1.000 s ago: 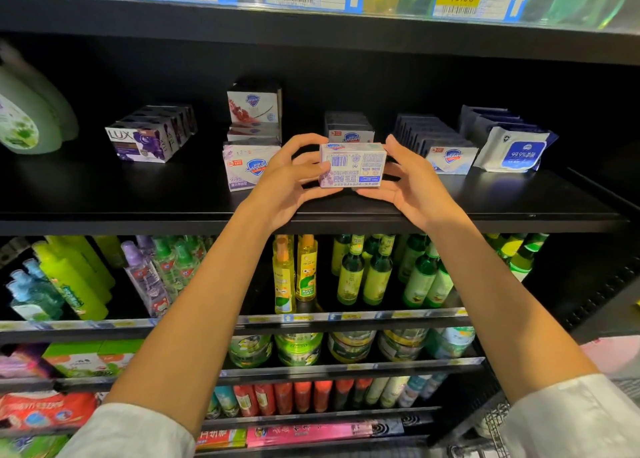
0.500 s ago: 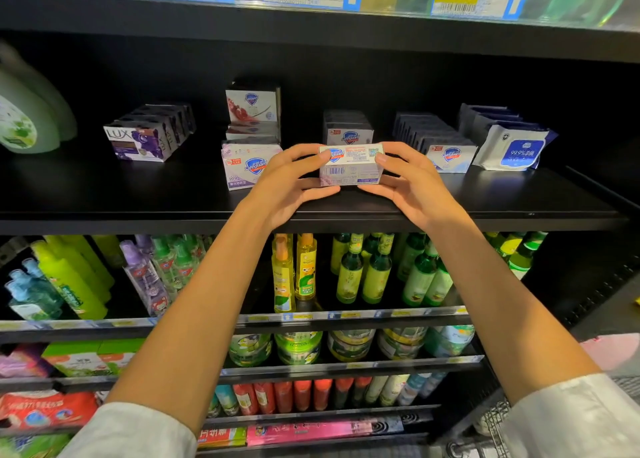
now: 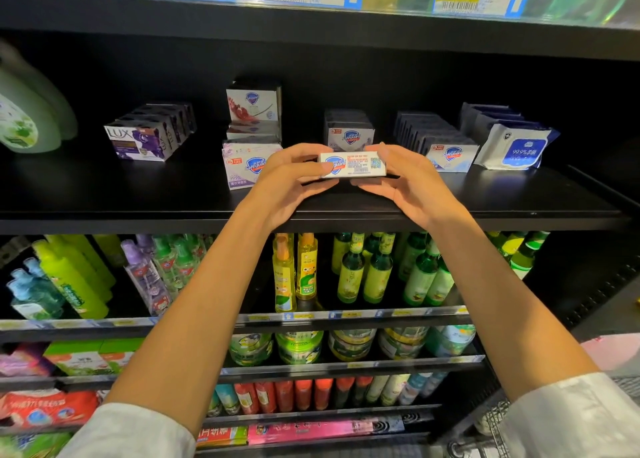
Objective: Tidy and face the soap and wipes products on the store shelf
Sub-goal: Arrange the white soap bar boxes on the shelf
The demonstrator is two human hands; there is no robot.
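- White soap box (image 3: 352, 165) is sitting between both hands, just above the front of the black shelf (image 3: 138, 194), a narrow printed side facing out.
- Left hand (image 3: 287, 184) and right hand (image 3: 403, 180) are each pinching one end of it, fingers curled.
- Judging progress: purple soap boxes (image 3: 145, 139) and wipes packs (image 3: 516, 146) are looking roughly lined up; the stacked boxes (image 3: 252, 128) are looking uneven.
- Still pending: this box is waiting to be seated label-forward.

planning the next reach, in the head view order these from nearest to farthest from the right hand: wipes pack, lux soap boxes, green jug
1. Wipes pack, on the same shelf, just right of the right hand.
2. Lux soap boxes, well to its left.
3. Green jug, at the shelf's far left end.
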